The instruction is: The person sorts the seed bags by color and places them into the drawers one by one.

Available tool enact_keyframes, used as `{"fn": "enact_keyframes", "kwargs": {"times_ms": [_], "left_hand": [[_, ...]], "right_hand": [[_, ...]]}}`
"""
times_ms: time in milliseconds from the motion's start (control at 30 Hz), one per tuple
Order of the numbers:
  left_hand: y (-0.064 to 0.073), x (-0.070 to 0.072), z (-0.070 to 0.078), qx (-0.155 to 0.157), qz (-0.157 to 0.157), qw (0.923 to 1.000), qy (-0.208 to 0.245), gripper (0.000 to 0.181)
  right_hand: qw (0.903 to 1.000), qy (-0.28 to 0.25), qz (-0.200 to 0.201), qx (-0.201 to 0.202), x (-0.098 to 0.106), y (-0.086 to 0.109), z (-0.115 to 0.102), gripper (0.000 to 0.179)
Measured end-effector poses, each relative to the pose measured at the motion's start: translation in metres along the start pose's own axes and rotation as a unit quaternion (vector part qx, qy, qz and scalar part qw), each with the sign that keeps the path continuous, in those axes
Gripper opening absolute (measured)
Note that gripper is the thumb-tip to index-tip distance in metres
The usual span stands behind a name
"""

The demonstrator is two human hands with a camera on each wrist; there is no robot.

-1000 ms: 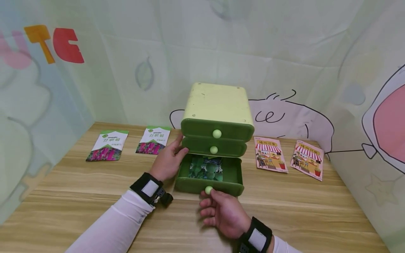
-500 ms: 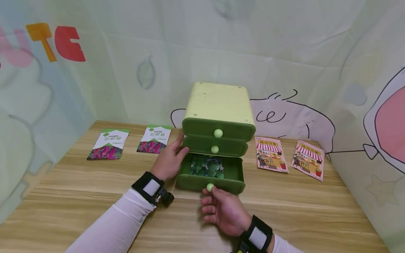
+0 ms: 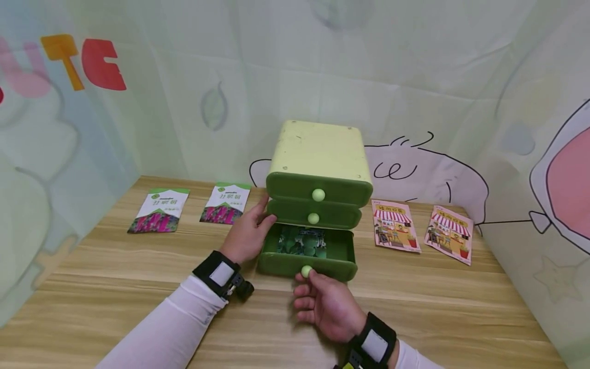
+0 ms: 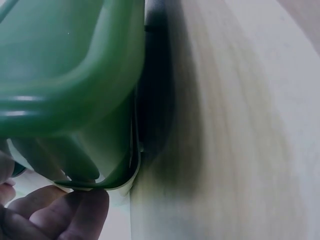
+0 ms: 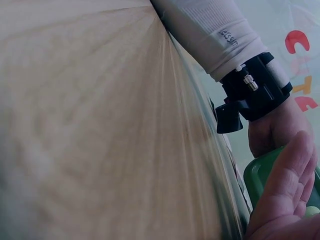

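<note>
The cabinet [image 3: 322, 148] is pale yellow, its drawers [image 3: 338, 215] green, the table [image 3: 258, 333] wood-grained.

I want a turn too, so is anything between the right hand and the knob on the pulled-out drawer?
No, nothing visible: the right hand holds the round knob of the bottom drawer, its thumb against it.

The backdrop [image 3: 166, 92] reads "UTE"; print on packets [image 3: 159, 210] and sleeve [image 5: 215, 37] is blurred.

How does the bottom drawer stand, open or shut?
Open: the bottom drawer juts out below the middle drawer, baring its inside and a dark green packet.
</note>
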State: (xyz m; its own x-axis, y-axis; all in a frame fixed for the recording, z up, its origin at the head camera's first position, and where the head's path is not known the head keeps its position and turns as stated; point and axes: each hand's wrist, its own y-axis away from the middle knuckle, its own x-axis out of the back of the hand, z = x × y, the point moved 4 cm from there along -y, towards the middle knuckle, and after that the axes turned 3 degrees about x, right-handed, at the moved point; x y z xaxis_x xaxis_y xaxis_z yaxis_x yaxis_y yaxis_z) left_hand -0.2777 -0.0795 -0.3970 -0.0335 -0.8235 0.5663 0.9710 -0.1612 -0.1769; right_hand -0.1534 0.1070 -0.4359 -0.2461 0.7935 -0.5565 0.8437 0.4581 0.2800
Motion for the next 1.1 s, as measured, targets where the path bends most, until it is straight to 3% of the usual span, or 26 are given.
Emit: {"fn": "enact_keyframes", "kwargs": {"times_ms": [1100], "left_hand": [[-0.0005, 0.0002, 0.0011, -0.009, 0.005, 0.9999, -0.003, 0.056]], "right_hand": [[0.9993, 0.005, 0.038, 0.003, 0.0035, -0.009, -0.0035, 0.035]]}}
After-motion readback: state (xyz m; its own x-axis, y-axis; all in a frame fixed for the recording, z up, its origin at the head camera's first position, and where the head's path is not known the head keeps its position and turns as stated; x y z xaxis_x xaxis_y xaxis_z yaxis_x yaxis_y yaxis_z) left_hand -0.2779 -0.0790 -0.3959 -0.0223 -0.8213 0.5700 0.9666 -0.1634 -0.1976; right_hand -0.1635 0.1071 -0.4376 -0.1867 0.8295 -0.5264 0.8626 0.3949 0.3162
